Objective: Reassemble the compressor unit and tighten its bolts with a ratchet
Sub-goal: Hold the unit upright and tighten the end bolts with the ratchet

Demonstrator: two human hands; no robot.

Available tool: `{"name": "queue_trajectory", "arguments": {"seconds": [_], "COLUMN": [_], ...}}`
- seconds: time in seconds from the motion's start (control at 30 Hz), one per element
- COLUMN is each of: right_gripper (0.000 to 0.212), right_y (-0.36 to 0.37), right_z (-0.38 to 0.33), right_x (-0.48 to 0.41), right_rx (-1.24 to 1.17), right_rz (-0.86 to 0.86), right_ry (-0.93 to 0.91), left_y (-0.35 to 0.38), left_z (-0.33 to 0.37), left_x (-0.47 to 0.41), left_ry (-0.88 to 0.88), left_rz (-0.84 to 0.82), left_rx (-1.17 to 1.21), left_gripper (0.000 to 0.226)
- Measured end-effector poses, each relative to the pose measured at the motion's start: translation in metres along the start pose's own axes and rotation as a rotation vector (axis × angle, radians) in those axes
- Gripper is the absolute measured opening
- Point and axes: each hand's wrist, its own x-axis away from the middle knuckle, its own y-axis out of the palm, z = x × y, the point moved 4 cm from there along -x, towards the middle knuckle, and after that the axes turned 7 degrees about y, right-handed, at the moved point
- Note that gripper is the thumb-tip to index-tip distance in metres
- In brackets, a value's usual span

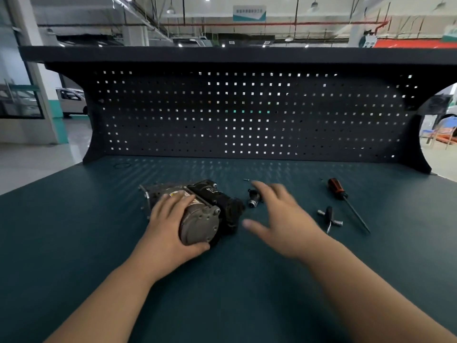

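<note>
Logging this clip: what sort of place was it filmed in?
Probably a vehicle workshop or training hall. A green workbench with a dark pegboard behind it holds a screwdriver and the compressor unit, and a white van is parked off to the left.

Left hand (170, 224) grips the compressor (197, 209); right hand (279, 219) hovers spread beside it.

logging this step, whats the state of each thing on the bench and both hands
compressor unit: on its side on the bench
left hand: grips the compressor unit's grey end
right hand: open, blurred, empty, near the small black part
small black part: loose on the bench
screwdriver: lying flat, untouched
ratchet: lying flat, untouched
small bolt: loose, not fitted
</note>
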Motion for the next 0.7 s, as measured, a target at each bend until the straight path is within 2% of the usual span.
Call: {"name": "queue_trajectory", "arguments": {"seconds": [0.1,0.23,0.3,0.47,0.57,0.7], "right_gripper": [0.063,0.033,0.028,0.034,0.041,0.062], "right_y": [0.032,0.064,0.067,0.062,0.054,0.051], "right_z": [-0.029,-0.026,-0.024,-0.022,-0.017,-0.018], "right_x": [-0.029,-0.035,-0.036,-0.023,-0.013,-0.004], "right_rx": [-0.145,-0.428,-0.462,-0.468,-0.399,-0.244], "right_rz": [-0.140,-0.005,0.028,-0.019,-0.012,-0.026], "right_ry": [-0.077,0.024,0.058,0.056,0.030,-0.074], "left_y": [-0.003,-0.012,-0.014,-0.014,-0.013,-0.002], "left_z": [-0.007,-0.005,-0.003,0.008,0.011,0.013], "left_x": [0.000,-0.001,-0.001,0.005,0.008,0.014], "left_ry": [-0.023,0.043,0.050,0.051,0.061,0.091], "left_rz": [-0.014,0.133,0.183,0.199,0.105,-0.092], "left_rx": [0.015,0.031,0.043,0.112,0.106,-0.061], "left_gripper": [0.106,0.077,0.067,0.060,0.064,0.100]}}
